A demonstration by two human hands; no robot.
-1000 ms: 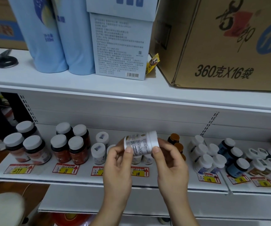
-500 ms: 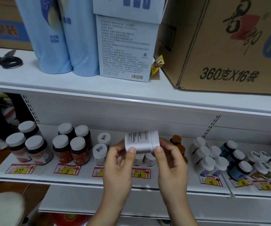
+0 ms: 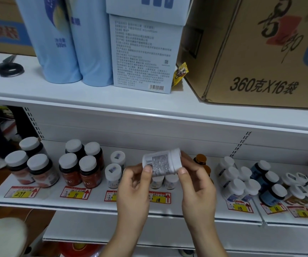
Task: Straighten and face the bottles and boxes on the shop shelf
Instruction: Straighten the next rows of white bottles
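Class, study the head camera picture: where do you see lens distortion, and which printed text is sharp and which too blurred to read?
Head view: wide-angle bowing curves the upper shelf edge and tilts the cardboard carton; the carton's large print reads clearly; the fine label on the white bottle, held sideways between left hand and right hand, is too soft to read; lighting is even, without harsh glare.

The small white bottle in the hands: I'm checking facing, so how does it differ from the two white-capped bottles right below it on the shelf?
The small white plastic bottle lies on its side in the air, pinched between the left hand and right hand; the two white-capped shelf bottles stand upright on the lower white shelf. The held one shows fine print; theirs show coloured labels, partly hidden. All have white caps.
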